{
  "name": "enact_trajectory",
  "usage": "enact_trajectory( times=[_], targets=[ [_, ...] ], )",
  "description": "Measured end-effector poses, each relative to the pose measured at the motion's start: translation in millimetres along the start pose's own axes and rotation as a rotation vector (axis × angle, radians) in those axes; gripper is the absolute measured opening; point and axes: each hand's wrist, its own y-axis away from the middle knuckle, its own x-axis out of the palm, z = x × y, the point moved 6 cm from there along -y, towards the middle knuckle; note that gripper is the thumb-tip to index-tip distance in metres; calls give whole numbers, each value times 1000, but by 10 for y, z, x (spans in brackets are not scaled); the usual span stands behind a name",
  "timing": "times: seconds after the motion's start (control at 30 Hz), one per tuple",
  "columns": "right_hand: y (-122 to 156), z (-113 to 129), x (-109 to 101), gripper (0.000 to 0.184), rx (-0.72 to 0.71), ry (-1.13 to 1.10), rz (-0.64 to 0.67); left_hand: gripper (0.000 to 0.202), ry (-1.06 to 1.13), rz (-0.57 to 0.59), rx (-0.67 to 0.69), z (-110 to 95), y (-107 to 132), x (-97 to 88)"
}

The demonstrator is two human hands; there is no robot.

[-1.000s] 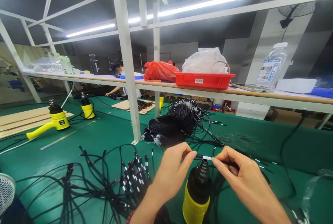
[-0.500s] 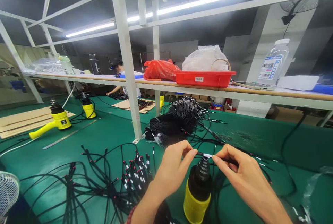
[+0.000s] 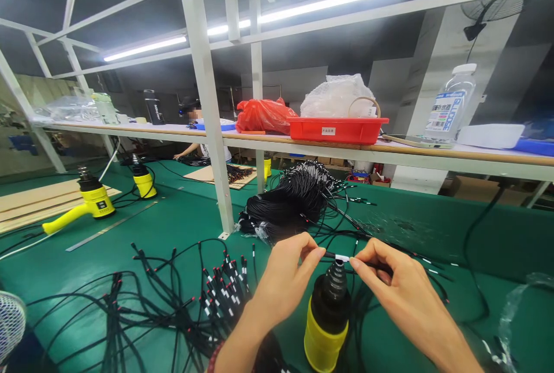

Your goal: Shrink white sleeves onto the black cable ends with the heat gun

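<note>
My left hand [image 3: 283, 280] and my right hand [image 3: 392, 283] pinch a thin black cable with a white sleeve [image 3: 341, 257] between them. Both hands have thumb and forefinger closed on the cable's ends. The sleeve sits just above the black nozzle of an upright yellow heat gun [image 3: 326, 318] standing on the green table [image 3: 182, 223]. A spread of black cables with red and white tips [image 3: 216, 298] lies to the left of my left hand. A large coiled bundle of black cables [image 3: 289, 202] lies beyond my hands.
Two more yellow heat guns [image 3: 93, 202] [image 3: 145, 182] rest at far left. A white post [image 3: 212, 130] rises from the table. The shelf above holds a red tray [image 3: 337, 130], red bag [image 3: 264, 116], bottle [image 3: 450, 107]. Another person [image 3: 197, 116] works behind.
Both hands have kept the sleeved cable over the heat gun nozzle, with only a slight shift of the view; the grip is unchanged.
</note>
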Motion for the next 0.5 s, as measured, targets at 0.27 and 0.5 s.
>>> enact_trajectory(
  times=[0.27, 0.5],
  targets=[
    [2, 0, 9, 30, -8, -16, 11, 29, -5, -9, 10, -5, 8, -10],
    [6, -8, 12, 29, 0, -5, 8, 27, -1, -7, 9, -7, -6, -12]
  ],
)
